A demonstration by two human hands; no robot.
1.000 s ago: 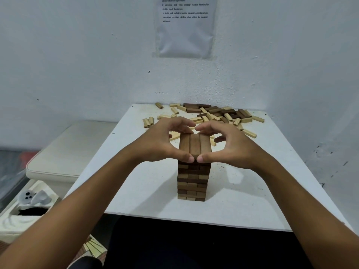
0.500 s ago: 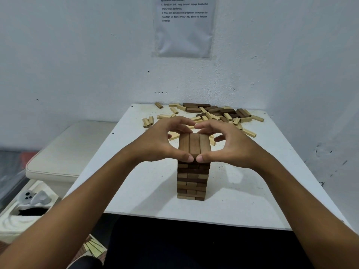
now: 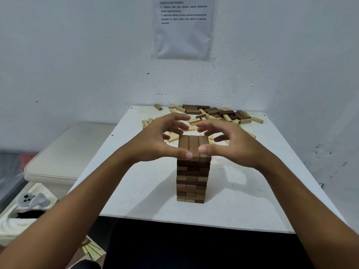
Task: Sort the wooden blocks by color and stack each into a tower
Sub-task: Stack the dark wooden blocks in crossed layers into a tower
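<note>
Nearest the camera, two bare forearms reach forward over the near edge of the square white table point(image 3: 136, 191), meeting around the top of the brown wooden block tower point(image 3: 193, 171) that stands upright on the table's near middle. The tower is built of crosswise layers, mostly dark brown with some lighter tan blocks showing low down, and its top layer is three dark blocks laid side by side, running away from the camera. The left hand point(image 3: 155, 140) sits just left of the top layer with fingers spread and loosely curved above and behind the blocks, its thumb tip lying at the near edge of the top layer; it grips nothing. The right hand point(image 3: 231, 144) mirrors it on the other side, fingers splayed and relaxed, thumb tip at the same near edge just beside the left thumb, holding nothing. Beyond the hands, along the table's far edge against the white wall point(image 3: 77, 65), lies the scattered pile of loose dark and pale wooden blocks point(image 3: 213, 113), unsorted. On the wall above hangs a printed paper sheet point(image 3: 183, 28). Left of the table stands a cream cushioned seat point(image 3: 64, 152).
</note>
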